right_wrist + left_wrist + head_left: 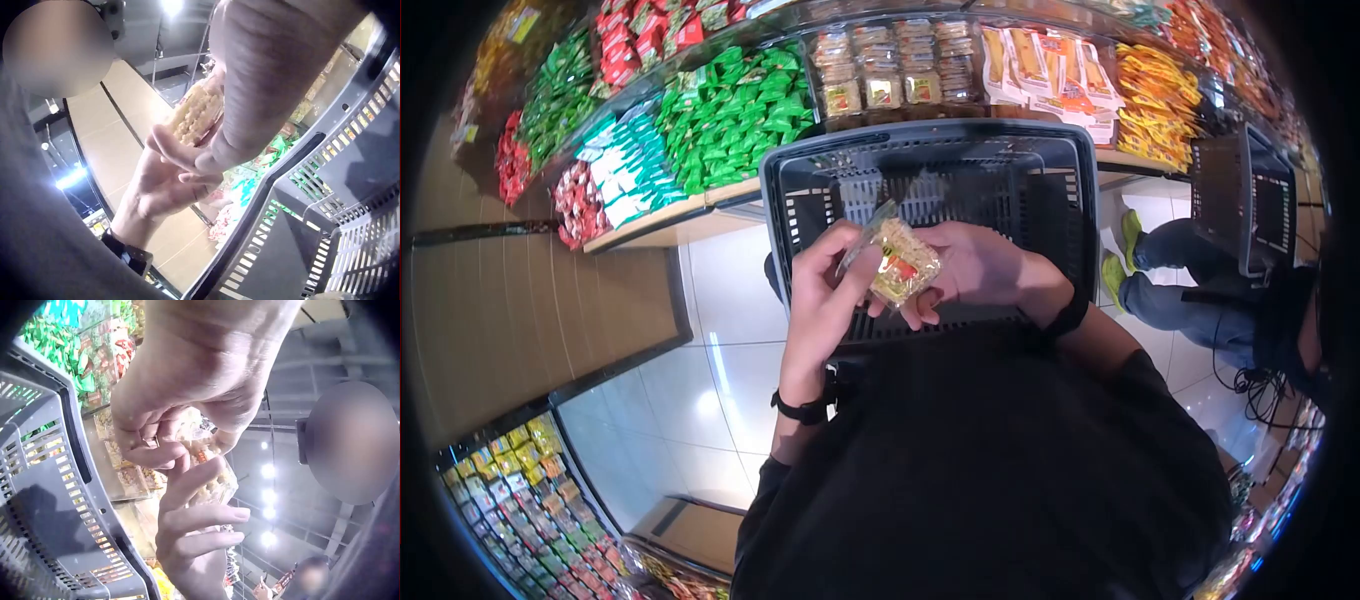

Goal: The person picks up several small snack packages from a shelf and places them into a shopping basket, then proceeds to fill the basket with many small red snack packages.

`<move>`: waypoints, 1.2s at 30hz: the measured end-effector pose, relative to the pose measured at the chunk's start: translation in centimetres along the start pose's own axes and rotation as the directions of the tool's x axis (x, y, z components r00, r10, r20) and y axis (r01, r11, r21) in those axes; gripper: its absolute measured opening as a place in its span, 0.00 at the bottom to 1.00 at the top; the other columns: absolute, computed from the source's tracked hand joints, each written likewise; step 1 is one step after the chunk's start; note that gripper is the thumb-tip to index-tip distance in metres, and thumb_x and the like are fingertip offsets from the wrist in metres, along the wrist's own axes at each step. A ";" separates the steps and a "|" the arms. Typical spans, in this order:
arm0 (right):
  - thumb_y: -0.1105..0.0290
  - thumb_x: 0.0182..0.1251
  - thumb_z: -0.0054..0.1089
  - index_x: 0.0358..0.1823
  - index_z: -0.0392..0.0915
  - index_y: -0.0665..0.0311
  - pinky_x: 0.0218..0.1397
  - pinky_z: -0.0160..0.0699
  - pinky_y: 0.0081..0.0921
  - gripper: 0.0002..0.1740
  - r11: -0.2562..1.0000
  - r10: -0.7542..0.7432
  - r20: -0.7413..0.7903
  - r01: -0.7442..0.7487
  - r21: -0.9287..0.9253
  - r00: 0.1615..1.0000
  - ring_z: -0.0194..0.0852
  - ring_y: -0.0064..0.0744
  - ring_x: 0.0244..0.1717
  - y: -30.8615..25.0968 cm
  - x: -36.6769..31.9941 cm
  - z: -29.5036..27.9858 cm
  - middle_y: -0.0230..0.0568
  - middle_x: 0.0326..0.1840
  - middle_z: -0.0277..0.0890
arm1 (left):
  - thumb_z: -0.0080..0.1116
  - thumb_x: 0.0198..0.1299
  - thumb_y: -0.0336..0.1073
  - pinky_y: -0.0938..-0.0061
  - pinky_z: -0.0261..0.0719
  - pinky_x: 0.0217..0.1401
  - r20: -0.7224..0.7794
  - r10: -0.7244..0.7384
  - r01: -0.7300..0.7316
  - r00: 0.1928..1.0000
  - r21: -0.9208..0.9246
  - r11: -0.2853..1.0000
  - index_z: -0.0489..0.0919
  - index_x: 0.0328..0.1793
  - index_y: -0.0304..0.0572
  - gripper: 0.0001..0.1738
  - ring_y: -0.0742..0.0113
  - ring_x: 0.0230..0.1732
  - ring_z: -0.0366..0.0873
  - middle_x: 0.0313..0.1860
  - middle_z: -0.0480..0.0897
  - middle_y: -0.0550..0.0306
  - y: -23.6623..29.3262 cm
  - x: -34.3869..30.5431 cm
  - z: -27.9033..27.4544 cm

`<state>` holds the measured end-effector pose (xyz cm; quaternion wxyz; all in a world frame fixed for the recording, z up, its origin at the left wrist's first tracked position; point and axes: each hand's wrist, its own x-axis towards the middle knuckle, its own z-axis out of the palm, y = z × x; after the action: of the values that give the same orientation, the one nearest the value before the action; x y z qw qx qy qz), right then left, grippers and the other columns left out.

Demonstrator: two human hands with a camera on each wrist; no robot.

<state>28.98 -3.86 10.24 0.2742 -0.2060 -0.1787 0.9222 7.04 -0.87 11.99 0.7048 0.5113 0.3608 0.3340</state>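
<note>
A clear-wrapped block of pale, grainy snack, the snack packet (908,268), is held up over the shopping basket (930,128). My left hand (825,285) grips its left side, thumb across the front. From the other side my right hand (990,262) holds it too, with fingertips showing below the lower edge. A red and yellow label faces up. In the left wrist view, the right hand's fingers (209,515) lie along the packet (219,490). The right wrist view shows the packet's bumpy side (199,115) between both hands.
Shelves ahead carry green packets (735,115), stacked clear-wrapped snacks (880,92) and yellow packets (1155,105). Another person's legs (1190,290) and a second basket (1245,205) are at the right. A brown panel (540,330) stands at the left, above a tiled floor (725,290).
</note>
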 end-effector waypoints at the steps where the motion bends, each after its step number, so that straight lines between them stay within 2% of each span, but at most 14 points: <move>1: 0.48 0.88 0.34 0.62 0.76 0.72 0.46 0.81 0.27 0.32 0.997 -0.040 -0.028 0.038 -0.073 0.999 0.84 0.35 0.40 0.0 0.0 0.0 0.49 0.53 0.85 | 0.60 0.74 0.28 0.82 0.72 0.30 -0.012 0.001 -0.001 1.000 0.004 1.000 0.80 0.43 0.30 0.07 0.80 0.30 0.74 0.38 0.77 0.62 -0.1 0.1 -0.2; 7: 0.52 0.83 0.55 0.61 0.80 0.68 0.50 0.82 0.28 0.24 0.803 -0.433 -0.246 0.248 -0.542 0.867 0.84 0.29 0.44 -1.8 -0.8 -1.4 0.41 0.51 0.85 | 0.64 0.73 0.34 0.85 0.69 0.24 0.059 -0.097 0.071 0.994 0.341 0.937 0.83 0.45 0.35 0.08 0.85 0.25 0.75 0.29 0.81 0.68 1.7 0.8 -0.8; 9: 0.56 0.76 0.66 0.61 0.81 0.66 0.48 0.81 0.28 0.23 0.294 -0.476 -0.017 0.141 -0.945 0.879 0.82 0.27 0.43 -4.2 -2.4 0.3 0.38 0.47 0.86 | 0.68 0.69 0.30 0.84 0.74 0.25 0.169 -0.169 0.086 0.971 0.414 0.906 0.84 0.46 0.35 0.06 0.82 0.27 0.80 0.31 0.84 0.65 1.9 1.4 -0.8; 13: 0.59 0.69 0.75 0.60 0.83 0.68 0.46 0.82 0.29 0.25 0.177 -0.162 -0.151 -0.122 -0.977 0.975 0.83 0.29 0.40 -7.5 -3.5 2.1 0.44 0.44 0.88 | 0.70 0.68 0.31 0.82 0.77 0.28 0.251 -0.202 0.034 0.947 0.546 0.837 0.84 0.50 0.33 0.10 0.80 0.27 0.80 0.33 0.86 0.61 2.7 3.5 0.3; 15: 0.60 0.68 0.75 0.55 0.84 0.69 0.44 0.81 0.31 0.22 0.162 -0.194 -0.119 -0.088 -0.983 0.974 0.83 0.30 0.34 -9.0 -4.1 2.3 0.47 0.35 0.86 | 0.71 0.68 0.32 0.80 0.78 0.31 0.299 -0.183 -0.019 0.937 0.564 0.826 0.84 0.52 0.32 0.12 0.79 0.28 0.81 0.35 0.87 0.59 3.8 4.7 0.7; 17: 0.62 0.68 0.75 0.50 0.83 0.70 0.42 0.80 0.30 0.19 -0.002 -0.311 -0.097 -0.103 -0.995 0.945 0.82 0.30 0.34 -11.9 -5.1 2.2 0.46 0.33 0.84 | 0.72 0.67 0.35 0.77 0.80 0.36 0.298 0.071 -0.253 0.952 0.635 0.730 0.83 0.55 0.33 0.17 0.74 0.33 0.83 0.41 0.88 0.55 5.2 6.5 1.0; 19: 0.67 0.66 0.74 0.45 0.82 0.67 0.35 0.75 0.28 0.13 -0.181 -0.585 0.025 -0.100 -0.978 0.811 0.77 0.27 0.29 -15.2 -6.2 1.1 0.39 0.31 0.82 | 0.72 0.66 0.39 0.69 0.82 0.49 0.295 0.125 -0.312 0.947 0.759 0.572 0.82 0.61 0.36 0.21 0.63 0.46 0.85 0.49 0.87 0.51 7.0 9.4 0.6; 21: 0.70 0.69 0.72 0.56 0.79 0.66 0.34 0.73 0.30 0.18 -0.104 -0.640 -0.162 -0.294 -0.950 0.751 0.77 0.32 0.28 -19.2 -6.2 -1.1 0.42 0.31 0.82 | 0.72 0.66 0.41 0.65 0.81 0.55 0.330 0.213 -0.392 0.920 0.785 0.479 0.81 0.62 0.37 0.23 0.57 0.50 0.84 0.51 0.87 0.48 6.6 13.6 -0.3; 22: 0.71 0.70 0.71 0.63 0.76 0.66 0.41 0.80 0.31 0.23 -0.342 -0.666 0.040 -0.257 -0.904 0.744 0.81 0.33 0.35 -21.1 -5.8 -4.7 0.44 0.36 0.83 | 0.72 0.65 0.41 0.63 0.82 0.56 0.335 0.185 -0.382 0.924 0.788 0.483 0.81 0.63 0.37 0.24 0.55 0.52 0.85 0.53 0.86 0.46 6.2 16.0 -0.3; 26: 0.72 0.70 0.71 0.64 0.75 0.67 0.53 0.84 0.32 0.24 -0.408 -0.667 0.110 -0.238 -0.882 0.737 0.84 0.36 0.45 -23.5 -2.8 -14.9 0.46 0.42 0.83 | 0.71 0.60 0.37 0.59 0.82 0.63 0.391 0.051 -0.390 0.919 0.881 0.269 0.81 0.65 0.39 0.26 0.46 0.61 0.85 0.59 0.86 0.42 2.0 26.0 -1.0; 29: 0.73 0.70 0.70 0.67 0.73 0.69 0.65 0.83 0.33 0.26 -0.160 -0.582 -0.061 -0.188 -0.969 0.811 0.84 0.38 0.55 -23.3 -0.8 -18.0 0.48 0.45 0.81 | 0.69 0.58 0.34 0.58 0.82 0.64 0.371 -0.083 -0.349 0.925 0.915 0.204 0.81 0.65 0.41 0.26 0.43 0.62 0.84 0.59 0.86 0.40 -0.7 30.2 -0.4; 31: 0.74 0.71 0.69 0.60 0.74 0.71 0.57 0.83 0.34 0.21 0.433 -0.550 -0.152 0.125 -0.893 0.821 0.82 0.37 0.47 -22.8 -0.1 -19.7 0.46 0.40 0.79 | 0.69 0.57 0.32 0.58 0.83 0.64 0.373 -0.129 -0.352 0.919 0.922 0.162 0.82 0.65 0.41 0.26 0.42 0.61 0.84 0.58 0.86 0.39 -1.3 32.4 -0.3; 32: 0.75 0.69 0.70 0.48 0.75 0.72 0.48 0.78 0.35 0.13 -0.182 -0.553 0.033 -0.083 -0.980 0.833 0.73 0.33 0.39 -23.3 -0.2 -20.1 0.42 0.34 0.75 | 0.69 0.56 0.31 0.58 0.82 0.65 0.379 -0.178 -0.356 0.908 0.923 0.147 0.82 0.65 0.41 0.27 0.42 0.61 0.84 0.58 0.86 0.40 -1.5 33.4 0.1; 36: 0.75 0.64 0.73 0.36 0.74 0.71 0.42 0.72 0.39 0.12 -0.268 -0.517 -0.013 -0.176 -0.947 0.856 0.65 0.35 0.34 -23.7 0.0 -20.7 0.45 0.32 0.73 | 0.73 0.55 0.28 0.55 0.83 0.63 0.458 -0.209 -0.443 0.864 0.889 0.115 0.82 0.64 0.42 0.28 0.43 0.60 0.84 0.58 0.86 0.41 -4.2 36.2 0.6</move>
<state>49.10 19.20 3.13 0.1723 -0.5076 -0.7919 0.2924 26.65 28.24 2.03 0.2205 0.9379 0.2583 -0.0704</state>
